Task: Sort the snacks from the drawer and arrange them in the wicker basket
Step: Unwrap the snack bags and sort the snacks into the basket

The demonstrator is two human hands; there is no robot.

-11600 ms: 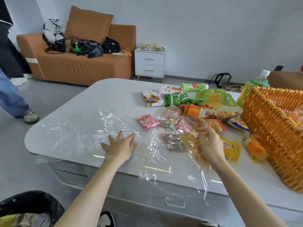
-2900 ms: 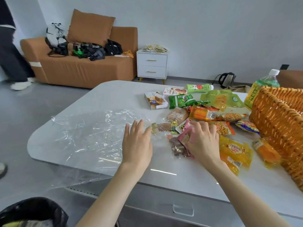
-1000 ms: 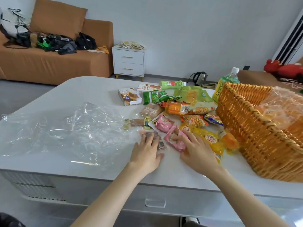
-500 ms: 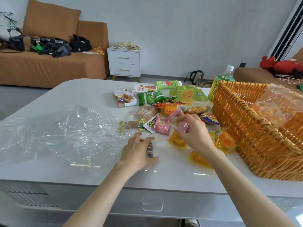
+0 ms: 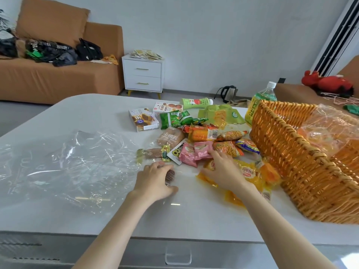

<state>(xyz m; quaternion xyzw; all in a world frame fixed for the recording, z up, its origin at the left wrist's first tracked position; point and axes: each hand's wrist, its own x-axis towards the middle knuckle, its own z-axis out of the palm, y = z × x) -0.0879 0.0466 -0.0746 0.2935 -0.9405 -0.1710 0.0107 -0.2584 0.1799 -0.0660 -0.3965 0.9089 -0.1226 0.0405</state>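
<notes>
White table [image 5: 194, 216], snacks [image 5: 202, 133] beside wicker basket [image 5: 281, 144].
Left hand [image 5: 153, 181] clasps brown packet [image 5: 170, 175]; flat right hand [image 5: 223, 171] could drag yellow packets [image 5: 250, 172] off at six o'clock.

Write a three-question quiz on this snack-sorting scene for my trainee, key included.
1. What lies under the curled fingers of the left hand? A) a brown packet B) a green bottle C) a cookie box
2. True or false: the wicker basket stands on the table to the right of the snack pile.
3. How many pink packets lie at the fingertips of the right hand?
Key: 1 A; 2 true; 3 two.
</notes>
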